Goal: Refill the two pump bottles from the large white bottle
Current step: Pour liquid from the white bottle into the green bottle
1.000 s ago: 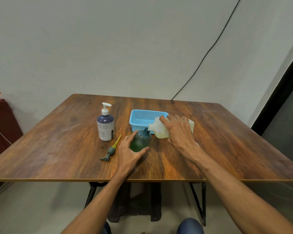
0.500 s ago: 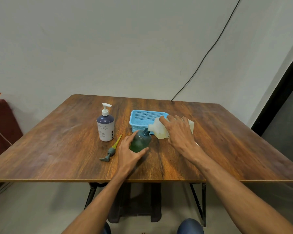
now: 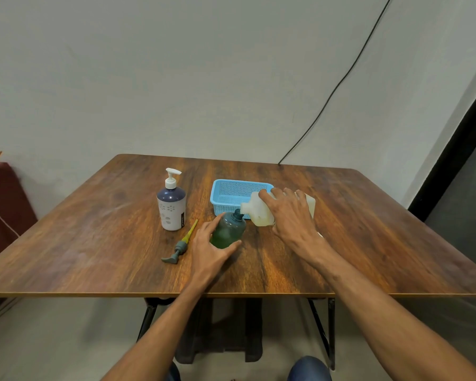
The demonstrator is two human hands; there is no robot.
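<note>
A green pump bottle (image 3: 229, 229) stands near the table's middle with its pump off. My left hand (image 3: 209, 250) grips it from the near side. My right hand (image 3: 291, 217) holds the large white bottle (image 3: 259, 211) tipped on its side, its mouth touching the green bottle's neck. The green bottle's grey pump with its yellow tube (image 3: 179, 247) lies on the table just left of my left hand. A second pump bottle (image 3: 171, 207), dark blue over white with a white pump head, stands upright further left.
A light blue plastic basket (image 3: 226, 192) sits right behind the two bottles. The wooden table (image 3: 94, 243) ends close to me. A black cable (image 3: 333, 92) runs down the wall to the table's back edge. A dark red object (image 3: 3, 199) stands at far left.
</note>
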